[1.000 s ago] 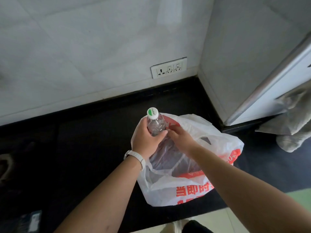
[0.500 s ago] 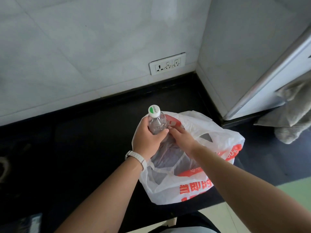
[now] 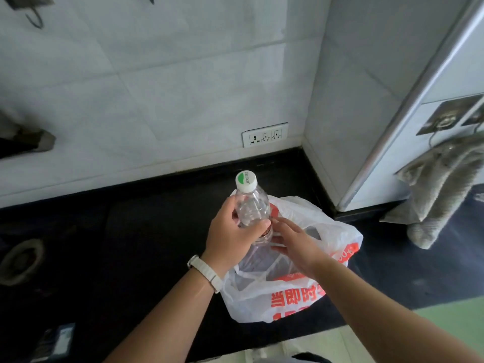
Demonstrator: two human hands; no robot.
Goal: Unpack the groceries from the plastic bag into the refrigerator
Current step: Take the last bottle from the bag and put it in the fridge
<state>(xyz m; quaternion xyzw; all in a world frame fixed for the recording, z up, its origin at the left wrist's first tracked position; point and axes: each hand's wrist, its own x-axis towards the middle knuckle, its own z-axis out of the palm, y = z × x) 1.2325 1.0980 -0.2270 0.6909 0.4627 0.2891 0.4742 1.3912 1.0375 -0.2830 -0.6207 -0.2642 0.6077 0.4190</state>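
A clear plastic bottle [image 3: 252,205] with a white and green cap stands upright, its lower half still inside a white plastic bag [image 3: 282,299] with red print. The bag lies on a black countertop [image 3: 125,252]. My left hand [image 3: 230,237], with a white band on its wrist, is wrapped around the bottle's upper body. My right hand [image 3: 296,244] rests against the bottle's right side at the bag's mouth, fingers on the plastic of the bag. The white refrigerator [image 3: 445,82] stands at the right edge.
A tiled wall with a white socket strip [image 3: 265,134] runs behind the counter. A grey towel [image 3: 442,189] hangs from a hook on the refrigerator's side. At the left sit a round dark ring [image 3: 22,260] and a small packet [image 3: 56,341].
My left hand has lifted the bottle higher out of the bag, so more of its neck and body shows. The right hand stays at the bag's mouth.
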